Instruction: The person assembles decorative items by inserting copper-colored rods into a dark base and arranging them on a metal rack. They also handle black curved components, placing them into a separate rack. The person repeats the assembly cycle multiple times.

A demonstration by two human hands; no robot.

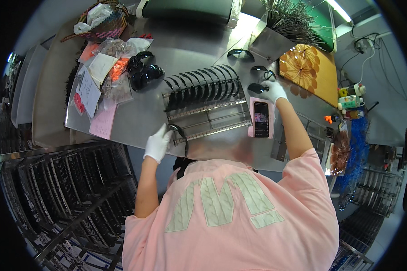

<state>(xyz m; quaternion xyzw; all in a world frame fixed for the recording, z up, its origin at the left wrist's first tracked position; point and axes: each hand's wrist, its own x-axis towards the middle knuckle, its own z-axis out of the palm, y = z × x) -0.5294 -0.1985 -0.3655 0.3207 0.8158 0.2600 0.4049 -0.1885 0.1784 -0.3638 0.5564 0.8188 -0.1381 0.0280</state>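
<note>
A metal rack (208, 121) lies on the steel table in front of me. A row of dark curved lenses (203, 92) stands upright along its far part. At the rack's near left corner, my white-gloved left hand (158, 142) has its fingertips closed at the end of one dark lens (177, 130). My gloved right hand (275, 91) is out to the right, beyond the phone, its fingers pinched at the edge of another dark lens (258, 88). More loose lenses (241, 55) lie beyond and beside that hand. The fingertips are small here and partly hidden.
A phone (261, 119) lies on a pink pad right of the rack. At left are a pile of dark lenses (145, 76), plastic bags and papers (89, 94). An amber disc-patterned sheet (303, 67), thin wires (290, 18) and bottles (349, 101) stand right. Loaded racks (68, 194) are lower left.
</note>
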